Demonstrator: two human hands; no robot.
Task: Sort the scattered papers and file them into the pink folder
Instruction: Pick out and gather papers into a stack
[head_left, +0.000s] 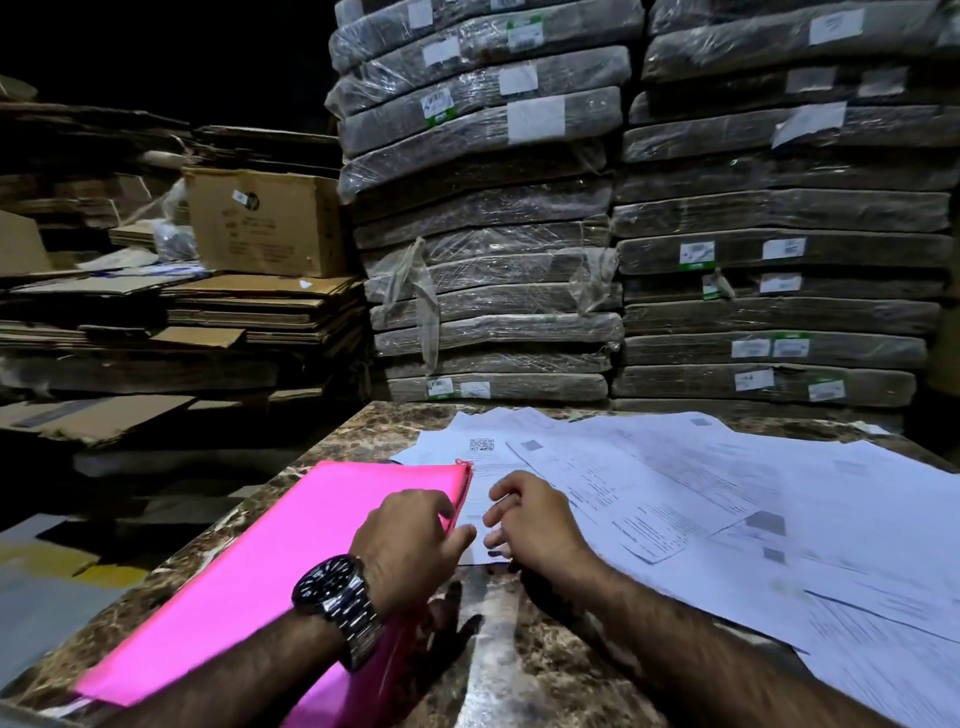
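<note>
Marble table (358, 436), pink folder (270, 561) lengthwise diagonal, near-left to far-right

A smooth, faintly sheened surface is shown by the flat pink folder (270, 561). The loose white printed sheets (727, 493) are of thin matt paper. The brown veined stone-look tabletop (363, 436) is polished glossy. A shiny metal link band is seen on the dark round wristwatch (332, 590). The stacked grey bundles (493, 291) are wrapped in crinkled glossy plastic film.

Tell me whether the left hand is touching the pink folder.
Touching. The head view shows the left hand with its fingers curled onto the right edge of the pink folder, with no gap visible between them.
</note>
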